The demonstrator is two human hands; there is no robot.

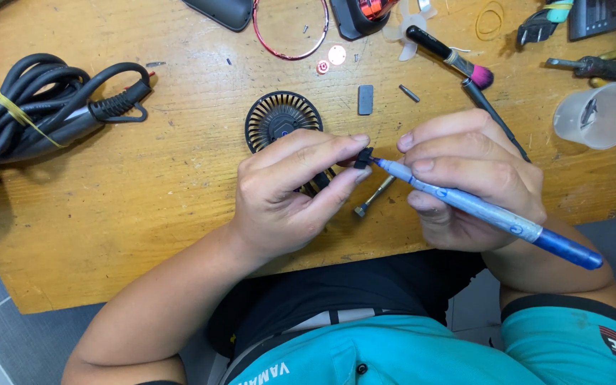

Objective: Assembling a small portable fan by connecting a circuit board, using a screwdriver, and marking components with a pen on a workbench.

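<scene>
left hand (279, 192): grip pinched shut on small black part (363, 157) between thumb and forefinger | right hand (472, 178): grip closed around blue pen (486, 212), tip touching the part | round black fan grille (279, 117): on counter (144, 192) just behind left grip | metal bolt (373, 197): below both grips | clear cup (597, 114): well right of right grip

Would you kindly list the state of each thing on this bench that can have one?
left hand: pinching a small black part between fingertips
right hand: gripping a blue pen-like tool, tip touching the part
round black grille: lying flat on the table
black cable: coiled, bound with a yellow band
clear plastic cup: tipped on its side
brush: lying flat
</scene>
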